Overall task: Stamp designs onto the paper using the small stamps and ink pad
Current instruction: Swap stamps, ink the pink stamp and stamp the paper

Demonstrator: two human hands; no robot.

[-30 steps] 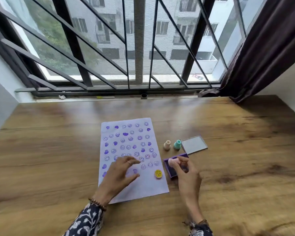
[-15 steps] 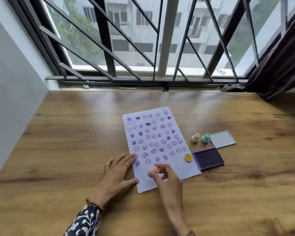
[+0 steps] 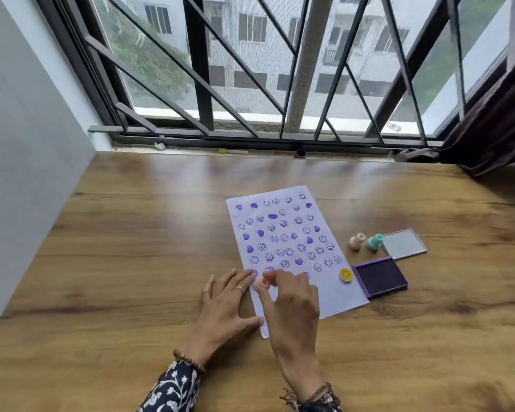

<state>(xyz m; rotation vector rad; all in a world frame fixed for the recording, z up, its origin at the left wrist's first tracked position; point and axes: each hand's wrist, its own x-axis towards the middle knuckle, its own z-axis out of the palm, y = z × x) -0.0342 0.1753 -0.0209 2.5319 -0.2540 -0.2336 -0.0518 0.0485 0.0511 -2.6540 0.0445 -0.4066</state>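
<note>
Centrally, the right hand (image 3: 292, 298) pinches a pink stamp (image 3: 263, 281) against the near left part of the stamped paper (image 3: 283, 233); the left hand (image 3: 229, 307), fingers spread, lies flat across the sheet's left edge. Just right of the paper: open purple ink pad (image 3: 380, 276).

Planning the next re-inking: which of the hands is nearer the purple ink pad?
Right. The right hand presses a pink stamp on the paper, left of the ink pad. The left hand lies farther left, flat across the paper's left edge.
</note>
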